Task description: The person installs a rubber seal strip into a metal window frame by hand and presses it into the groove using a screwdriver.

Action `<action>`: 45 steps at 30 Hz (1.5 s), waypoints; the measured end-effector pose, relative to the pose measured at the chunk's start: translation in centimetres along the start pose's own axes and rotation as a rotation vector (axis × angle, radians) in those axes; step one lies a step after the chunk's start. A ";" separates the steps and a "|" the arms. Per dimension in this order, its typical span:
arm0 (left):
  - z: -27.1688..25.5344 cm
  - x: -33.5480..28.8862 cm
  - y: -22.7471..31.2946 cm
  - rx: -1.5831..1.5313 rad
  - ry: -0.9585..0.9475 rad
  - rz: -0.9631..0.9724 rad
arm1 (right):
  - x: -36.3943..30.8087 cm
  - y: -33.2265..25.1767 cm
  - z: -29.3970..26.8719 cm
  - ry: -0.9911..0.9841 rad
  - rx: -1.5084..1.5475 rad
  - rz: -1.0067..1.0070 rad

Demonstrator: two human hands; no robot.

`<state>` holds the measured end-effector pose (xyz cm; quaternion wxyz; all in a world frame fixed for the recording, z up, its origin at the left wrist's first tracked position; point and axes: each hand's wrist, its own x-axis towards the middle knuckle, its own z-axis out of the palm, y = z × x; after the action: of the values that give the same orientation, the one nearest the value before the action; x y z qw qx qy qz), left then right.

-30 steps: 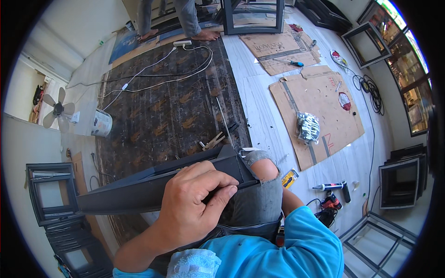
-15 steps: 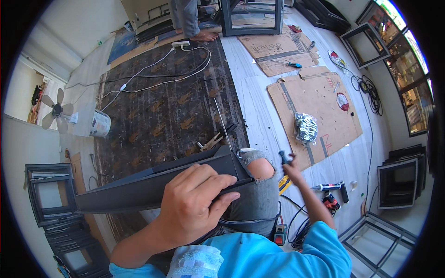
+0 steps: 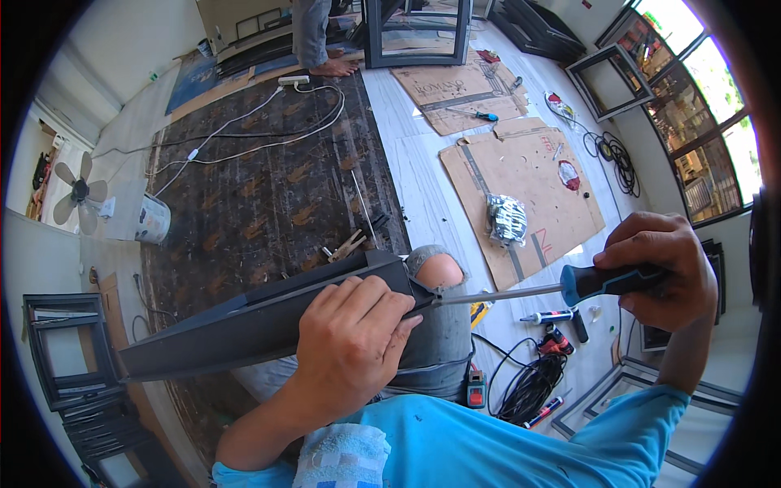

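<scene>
Across my lap lies a dark grey window frame [image 3: 220, 329], its corner end by my bare knee [image 3: 439, 272]. My left hand [image 3: 350, 333] is closed round the frame close to that corner, thumb at the end. My right hand [image 3: 663, 268] is wrapped round the black and blue handle of a screwdriver [image 3: 573, 284], held level out to the right. Its long shaft points left, and the tip meets the frame's corner. Whether a screw sits under the tip, I cannot make out.
A wooden-handled clamp [image 3: 348, 244] lies beyond the frame. Flattened cardboard [image 3: 480, 175] with a plastic bag of parts [image 3: 506, 220] is ahead right. A sealant tube [image 3: 549, 316], red drill [image 3: 556, 340] and coiled cable [image 3: 533, 386] lie right. Another person's feet [image 3: 335, 67] stand at the back.
My right hand has swung up and outward, and the screwdriver now reaches level to the frame's corner. My left hand keeps its grip. The whole view has shifted slightly.
</scene>
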<state>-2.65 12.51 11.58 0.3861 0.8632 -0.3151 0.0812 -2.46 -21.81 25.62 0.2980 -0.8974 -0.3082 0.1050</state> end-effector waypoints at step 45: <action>-1.3 -0.4 -0.4 -0.202 -0.077 -0.170 | 13.3 3.2 11.3 0.092 0.982 0.106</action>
<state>-2.57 13.86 12.11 0.4644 0.8459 -0.2618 -0.0170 5.39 -10.39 14.61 0.6932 -0.6691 -0.1627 0.2131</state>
